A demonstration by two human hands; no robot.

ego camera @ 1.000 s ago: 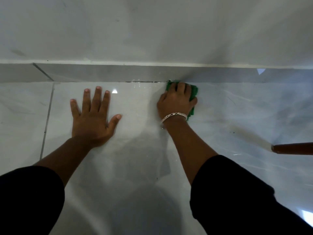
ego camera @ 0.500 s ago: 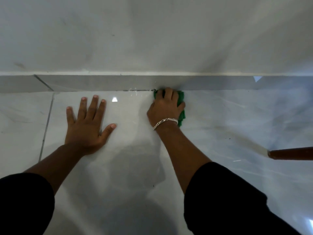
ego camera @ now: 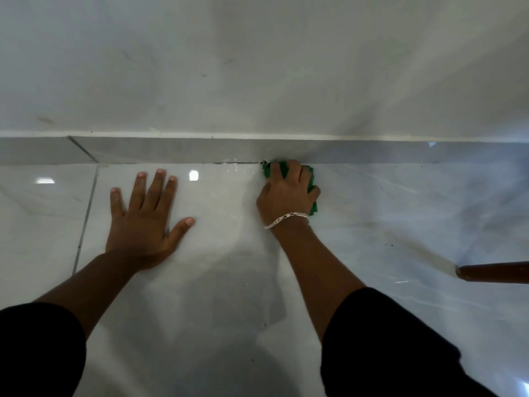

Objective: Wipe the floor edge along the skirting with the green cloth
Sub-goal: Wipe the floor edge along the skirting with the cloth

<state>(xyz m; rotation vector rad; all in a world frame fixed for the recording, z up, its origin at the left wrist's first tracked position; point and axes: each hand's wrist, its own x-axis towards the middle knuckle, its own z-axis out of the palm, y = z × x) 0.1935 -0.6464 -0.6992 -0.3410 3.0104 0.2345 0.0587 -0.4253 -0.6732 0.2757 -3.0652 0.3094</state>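
The green cloth point(ego camera: 311, 179) lies bunched on the glossy white floor, pressed right against the grey skirting point(ego camera: 177, 150). My right hand point(ego camera: 286, 193), with a silver bracelet at the wrist, covers most of the cloth and grips it, fingertips touching the skirting's foot. Only the cloth's left and right edges show. My left hand point(ego camera: 146, 219) rests flat on the floor tile, fingers spread, well left of the cloth and short of the skirting. White specks and a dark line of grime sit in the joint just left of the cloth.
A white wall point(ego camera: 257, 67) rises above the skirting. A brown wooden pole or leg point(ego camera: 495, 272) pokes in from the right edge, near the floor. A grout line point(ego camera: 86, 219) runs down the floor left of my left hand.
My right hand has slid the cloth leftwards along the skirting joint over the last second. My left hand stays planted flat on the tile.
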